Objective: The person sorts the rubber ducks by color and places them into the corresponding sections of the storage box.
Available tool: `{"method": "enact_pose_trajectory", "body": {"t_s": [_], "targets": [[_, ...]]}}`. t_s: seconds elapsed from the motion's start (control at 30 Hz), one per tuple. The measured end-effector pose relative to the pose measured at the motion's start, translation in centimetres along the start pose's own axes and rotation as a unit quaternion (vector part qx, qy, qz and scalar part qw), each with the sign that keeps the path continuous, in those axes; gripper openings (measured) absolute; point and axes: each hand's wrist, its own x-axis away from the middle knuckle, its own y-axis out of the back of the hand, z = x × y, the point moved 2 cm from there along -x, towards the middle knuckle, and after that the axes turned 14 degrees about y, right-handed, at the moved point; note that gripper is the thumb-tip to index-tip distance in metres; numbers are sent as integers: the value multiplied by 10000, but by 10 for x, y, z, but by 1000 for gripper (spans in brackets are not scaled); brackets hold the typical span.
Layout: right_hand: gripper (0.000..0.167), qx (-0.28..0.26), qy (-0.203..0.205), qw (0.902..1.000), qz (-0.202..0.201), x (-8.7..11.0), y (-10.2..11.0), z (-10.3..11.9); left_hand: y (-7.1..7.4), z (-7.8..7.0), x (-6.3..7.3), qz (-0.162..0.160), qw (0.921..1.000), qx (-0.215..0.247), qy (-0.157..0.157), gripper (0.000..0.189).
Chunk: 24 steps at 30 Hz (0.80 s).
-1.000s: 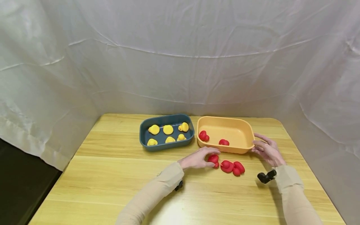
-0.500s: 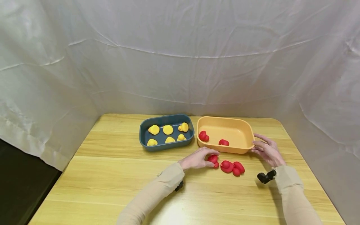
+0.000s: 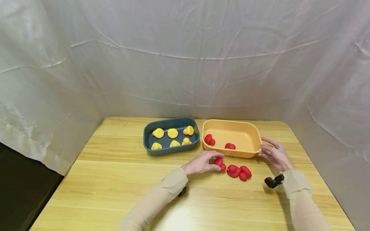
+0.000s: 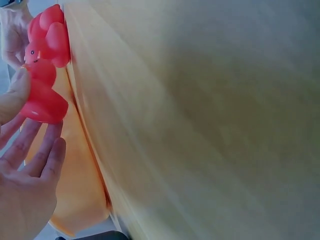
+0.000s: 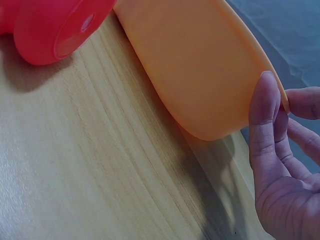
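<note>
My left hand [image 3: 200, 163] holds a red rubber duck [image 4: 45, 102] between thumb and fingers, at the tabletop in front of the orange bin [image 3: 231, 154]. Two more red ducks sit just right of it: a near one [image 3: 233, 171] and a farther one [image 3: 244, 173]. At the bin's right end, my right hand [image 3: 276, 155] pinches the rim, its thumb [image 5: 264, 100] on one side and fingers on the other. Inside the bin lie a red duck [image 3: 208, 139] at the left and another [image 3: 230, 146] by the front wall.
Left of the orange bin stands a dark blue bin [image 3: 170, 150] with several yellow ducks, one of them a yellow duck [image 3: 172, 133] at the back middle. Both bins are near the back edge of the wooden table [image 3: 115, 179]. A pale curtain [image 3: 185, 80] hangs behind.
The left hand has shifted slightly, and the red duck in its fingers has moved and turned a little. My right hand and the bins have stayed put.
</note>
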Motion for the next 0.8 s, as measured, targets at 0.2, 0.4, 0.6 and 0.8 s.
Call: {"method": "enact_pose_trajectory", "body": {"t_s": [0.2, 0.4, 0.6, 0.8], "targets": [[34, -19, -22, 10000, 5, 0, 0, 0, 4, 0, 6, -210, 9993, 268, -120, 55], [34, -12, -17, 10000, 15, 0, 0, 0, 8, 2, 12, -535, 9974, 415, -243, 51], [33, 14, -20, 10000, 38, 1, 0, 0, 11, 3, 14, -828, 9920, 915, -253, 49], [33, -17, -19, 10000, 36, 0, -1, 0, 13, 4, 16, -1073, 9775, 1799, -252, 46]]}}
